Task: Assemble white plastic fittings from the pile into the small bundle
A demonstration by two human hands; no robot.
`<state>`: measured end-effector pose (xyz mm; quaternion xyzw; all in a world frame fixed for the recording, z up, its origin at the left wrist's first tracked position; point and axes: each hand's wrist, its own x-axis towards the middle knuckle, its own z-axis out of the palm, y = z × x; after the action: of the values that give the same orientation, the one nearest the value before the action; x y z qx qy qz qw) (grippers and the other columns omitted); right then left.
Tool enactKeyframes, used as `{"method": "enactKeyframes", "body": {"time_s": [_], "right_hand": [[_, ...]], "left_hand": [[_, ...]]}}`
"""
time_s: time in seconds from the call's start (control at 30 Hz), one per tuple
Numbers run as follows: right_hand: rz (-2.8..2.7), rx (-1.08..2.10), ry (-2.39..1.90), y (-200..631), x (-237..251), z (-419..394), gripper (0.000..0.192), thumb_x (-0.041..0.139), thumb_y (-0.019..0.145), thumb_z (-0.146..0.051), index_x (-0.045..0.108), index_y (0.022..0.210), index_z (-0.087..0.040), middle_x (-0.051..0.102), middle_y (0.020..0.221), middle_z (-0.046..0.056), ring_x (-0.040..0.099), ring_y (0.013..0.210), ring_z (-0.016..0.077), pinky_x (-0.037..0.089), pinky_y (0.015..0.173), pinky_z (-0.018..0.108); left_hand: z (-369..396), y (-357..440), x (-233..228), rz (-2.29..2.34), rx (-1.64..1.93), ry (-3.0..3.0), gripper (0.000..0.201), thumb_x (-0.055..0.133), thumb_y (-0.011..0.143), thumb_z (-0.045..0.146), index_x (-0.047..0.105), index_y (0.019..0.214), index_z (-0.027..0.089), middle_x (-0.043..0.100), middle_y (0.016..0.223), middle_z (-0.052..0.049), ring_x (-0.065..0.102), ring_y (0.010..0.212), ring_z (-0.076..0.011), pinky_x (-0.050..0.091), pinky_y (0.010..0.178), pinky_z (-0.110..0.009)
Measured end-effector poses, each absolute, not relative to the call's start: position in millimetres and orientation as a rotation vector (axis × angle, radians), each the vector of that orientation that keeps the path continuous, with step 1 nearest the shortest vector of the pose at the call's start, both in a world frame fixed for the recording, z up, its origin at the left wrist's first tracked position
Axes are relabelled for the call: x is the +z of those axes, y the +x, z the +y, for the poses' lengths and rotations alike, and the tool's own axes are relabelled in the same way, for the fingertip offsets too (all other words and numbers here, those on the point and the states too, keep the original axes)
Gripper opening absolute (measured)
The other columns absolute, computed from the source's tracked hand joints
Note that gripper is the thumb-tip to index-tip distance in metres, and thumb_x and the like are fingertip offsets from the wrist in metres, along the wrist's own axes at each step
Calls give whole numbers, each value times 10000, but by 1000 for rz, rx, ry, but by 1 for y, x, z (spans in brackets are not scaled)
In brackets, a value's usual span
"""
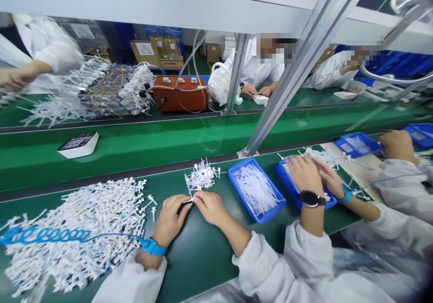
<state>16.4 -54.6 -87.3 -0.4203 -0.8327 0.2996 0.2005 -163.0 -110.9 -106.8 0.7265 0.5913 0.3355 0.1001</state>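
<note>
Pinching together at the base of a white plastic sprue cluster (201, 176), the left hand (170, 218) and right hand (210, 207) close their grip on its lower stem, just above the green desk (203, 249). It looks light, stiff and brittle; best held low, near the stem. A loose pile of parts (84, 231) lies left of the grip.

white parts pile (77, 231) cut off left, co-workers' faces blurred
</note>
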Motion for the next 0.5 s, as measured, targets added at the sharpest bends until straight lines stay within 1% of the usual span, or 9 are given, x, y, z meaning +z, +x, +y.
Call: {"method": "enactKeyframes", "body": {"time_s": [0.2,0.33,0.43,0.5], "right_hand": [[-2291,878,-1164,16,-90,-54,237,442,993,-351,655,995,-248,710,920,-18,644,853,130,371,722,200],[-2207,961,-1174,17,-91,-53,321,380,1018,-378,673,1026,-247,711,875,-13,643,798,118,377,694,187],[-2225,927,-1186,15,-92,-52,259,452,987,-364,682,998,-244,713,893,-17,645,815,125,375,703,192],[-2262,886,-1196,14,-91,-53,207,511,955,-349,688,948,-242,716,901,-23,645,819,132,365,694,199]], "left_hand": [[-109,-164,-103,1766,1037,2092,179,532,936,354,653,924,222,702,919,-26,638,892,-188,465,815,-329],[-98,-162,-79,1799,1200,2010,174,530,932,336,648,909,210,688,900,-31,633,877,-179,474,797,-317],[-80,-151,-56,1797,1359,1951,170,526,929,320,643,913,197,670,920,-46,624,899,-177,477,817,-313],[-67,-141,-44,1759,1374,1976,176,516,932,312,646,905,197,660,934,-52,617,922,-180,474,844,-322]]}}
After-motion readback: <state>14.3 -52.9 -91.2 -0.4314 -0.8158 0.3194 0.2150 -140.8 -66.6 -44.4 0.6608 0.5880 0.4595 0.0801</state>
